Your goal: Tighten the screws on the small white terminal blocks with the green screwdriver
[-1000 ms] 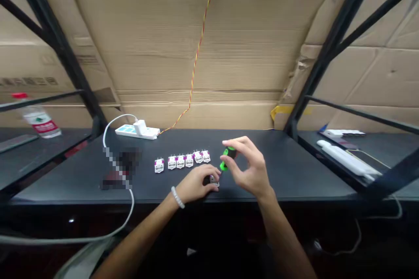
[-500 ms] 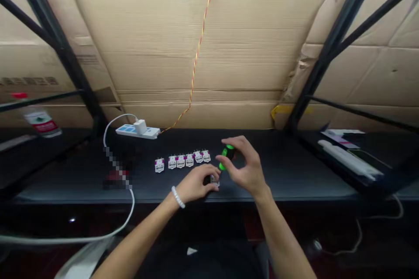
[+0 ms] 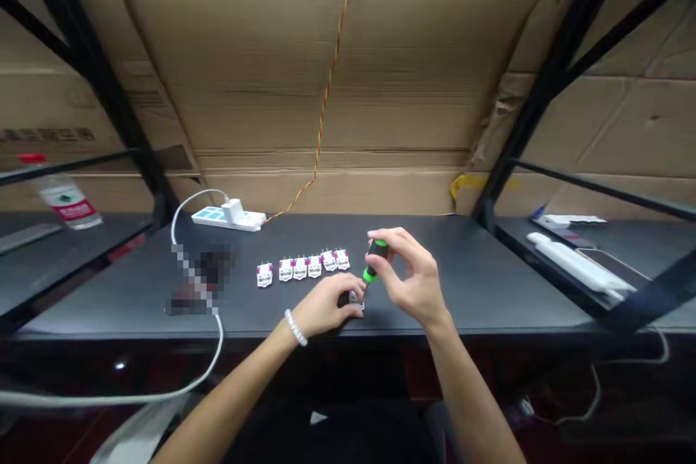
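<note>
From here, I'd worry that too much pressure could skid the green-handled screwdriver (image 3: 377, 257), pinched in my right hand (image 3: 407, 283), off the small white terminal block (image 3: 357, 297) gripped by my curled left hand (image 3: 325, 307), toward the nearby row of blocks (image 3: 300, 269).

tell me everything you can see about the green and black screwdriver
The screwdriver has a short, thick black handle with bright green bands at both ends and a thin, metal-looking shaft. It stands nearly upright, tip down, slightly tilted, gripped by the fingertips of the right hand. The tip points into a small module under the left hand, but contact is too small to confirm.
</note>
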Motion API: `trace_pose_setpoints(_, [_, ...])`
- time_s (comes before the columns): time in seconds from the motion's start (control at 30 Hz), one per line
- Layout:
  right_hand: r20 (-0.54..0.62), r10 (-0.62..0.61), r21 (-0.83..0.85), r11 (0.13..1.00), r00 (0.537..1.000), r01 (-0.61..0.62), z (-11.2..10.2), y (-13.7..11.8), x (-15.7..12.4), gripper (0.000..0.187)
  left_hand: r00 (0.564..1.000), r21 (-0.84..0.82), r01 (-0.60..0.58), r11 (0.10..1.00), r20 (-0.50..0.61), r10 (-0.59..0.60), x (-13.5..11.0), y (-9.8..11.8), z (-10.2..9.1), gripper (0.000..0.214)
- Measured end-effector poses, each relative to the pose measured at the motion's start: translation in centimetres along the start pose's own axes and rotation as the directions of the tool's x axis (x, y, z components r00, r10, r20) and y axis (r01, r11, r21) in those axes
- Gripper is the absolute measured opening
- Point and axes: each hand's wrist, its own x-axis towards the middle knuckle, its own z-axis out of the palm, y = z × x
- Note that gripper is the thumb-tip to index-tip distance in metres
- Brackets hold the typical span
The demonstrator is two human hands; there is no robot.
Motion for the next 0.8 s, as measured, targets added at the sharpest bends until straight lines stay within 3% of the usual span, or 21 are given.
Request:
trace_pose_setpoints(0.53, [-0.062,-0.054,-0.065,0.997,0.997,0.05,0.2,-0.1,0.2,0.028,1.0,0.01,0.003,1.0,-0.007,-0.003,0.0,-0.2,0.2,0.017])
trace_pose_setpoints(0.63, [-0.074,-0.022,-0.054,0.998,0.997,0.018,0.3,0.8,0.0,0.031,1.0,0.001,-0.001,1.0,-0.007,0.001,0.0,-0.1,0.2,0.016])
trace_pose_setpoints(0.8, [-0.044,0.073,0.123,0.99,0.996,-0.067,0.4,4.2,-0.6,0.035,1.0,-0.006,-0.015,1.0,0.001,0.015,-0.2,-0.2,0.2,0.016])
